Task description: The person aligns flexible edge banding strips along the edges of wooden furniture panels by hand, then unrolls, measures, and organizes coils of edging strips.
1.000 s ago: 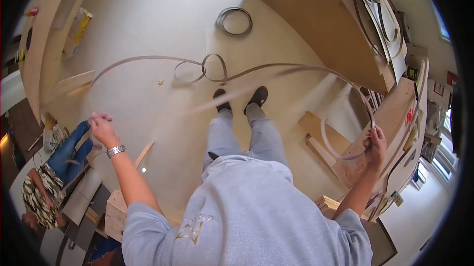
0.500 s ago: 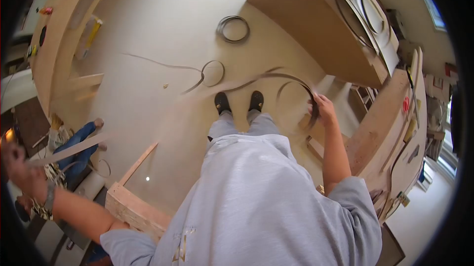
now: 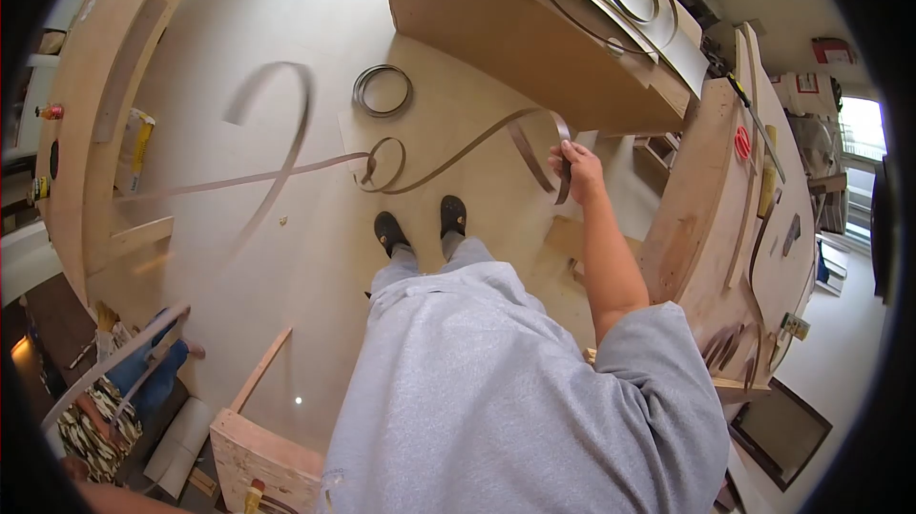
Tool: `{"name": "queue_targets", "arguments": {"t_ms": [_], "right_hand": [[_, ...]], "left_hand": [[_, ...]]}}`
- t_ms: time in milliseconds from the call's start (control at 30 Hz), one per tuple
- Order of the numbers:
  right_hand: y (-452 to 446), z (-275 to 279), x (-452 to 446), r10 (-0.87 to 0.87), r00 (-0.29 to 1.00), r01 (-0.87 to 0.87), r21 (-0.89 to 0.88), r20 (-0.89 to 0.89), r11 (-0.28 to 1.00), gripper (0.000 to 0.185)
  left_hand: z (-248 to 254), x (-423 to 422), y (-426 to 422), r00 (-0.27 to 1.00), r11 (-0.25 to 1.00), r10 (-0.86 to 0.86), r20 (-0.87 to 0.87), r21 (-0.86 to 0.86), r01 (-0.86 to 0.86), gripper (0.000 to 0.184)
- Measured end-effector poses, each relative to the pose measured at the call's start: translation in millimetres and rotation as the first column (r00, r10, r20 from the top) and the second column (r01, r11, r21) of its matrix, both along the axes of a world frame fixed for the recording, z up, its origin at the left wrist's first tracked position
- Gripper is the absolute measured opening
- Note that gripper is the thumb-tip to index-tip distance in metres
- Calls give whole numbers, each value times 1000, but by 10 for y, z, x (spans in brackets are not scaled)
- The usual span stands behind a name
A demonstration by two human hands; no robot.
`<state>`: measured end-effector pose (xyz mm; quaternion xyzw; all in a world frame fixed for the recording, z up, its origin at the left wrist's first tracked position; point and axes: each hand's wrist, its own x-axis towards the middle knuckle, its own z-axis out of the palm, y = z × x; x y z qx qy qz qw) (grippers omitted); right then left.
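Note:
My right hand [image 3: 578, 172] is closed around a long brown strip of edge banding [image 3: 448, 168], whose loose end hangs below the fingers. From there the strip curves over the floor into a loop in front of my shoes and runs on toward the left. A blurred curl of banding [image 3: 303, 123] stands up in the air on the left. My left hand [image 3: 74, 468] is at the dark lower-left edge, its fingers hidden, near a pale blurred length of strip [image 3: 105, 366]. A separate coil of banding [image 3: 383, 91] lies on the floor ahead.
A large brown panel piece [image 3: 534, 46] stands at the back right with looped banding on top. Right of me, a curved wooden workbench [image 3: 701, 209] carries red scissors [image 3: 743, 143]. Another person in jeans [image 3: 157, 366] is low at the left. A wooden block [image 3: 267, 452] stands near my left side.
My left hand has dropped toward the lower-left edge. My right hand has shifted left in view, still holding the strip. The strip has swung up into a curl at the left; the view has turned.

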<state>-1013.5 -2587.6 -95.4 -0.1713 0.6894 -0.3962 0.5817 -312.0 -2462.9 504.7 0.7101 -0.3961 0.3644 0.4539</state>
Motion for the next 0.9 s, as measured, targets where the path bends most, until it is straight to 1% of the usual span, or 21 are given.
{"name": "queue_targets", "arguments": {"t_ms": [133,200,300,400,500,600,667,733,833,900], "right_hand": [[-122,254,-271,51,988,-65,-90,-146,994,22],[-209,474,-457,13,966,-69,-205,-260,976,22],[-327,718,-738,144,820,-278,-166,-553,946,21],[-338,816,-714,232,808,-329,-88,-541,940,21],[-251,535,-716,266,816,-366,-103,-513,925,21],[-169,557,-537,240,868,-308,-92,-435,947,23],[-194,820,-498,235,931,-290,-176,-280,941,21],[-246,1299,-407,223,964,-256,-278,-145,926,18],[-316,2134,-315,238,961,-275,-366,-144,889,22],[-312,2574,-327,256,955,-297,-435,-152,850,23]], "left_hand": [[44,-220,-64,998,997,43,43,57,-45,41],[62,-271,-78,997,995,52,53,86,-57,40],[85,-318,-95,996,988,66,67,133,-75,39],[83,-356,-125,994,979,79,73,183,-91,37],[92,-369,-164,993,963,91,82,248,-108,36],[91,-370,-238,989,935,104,106,328,-133,34],[103,-345,-288,986,907,109,129,392,-152,33],[88,-323,-358,982,875,109,154,454,-169,33],[62,-259,-410,978,829,105,180,527,-186,31],[37,-263,-432,975,802,87,203,567,-189,30]]}}
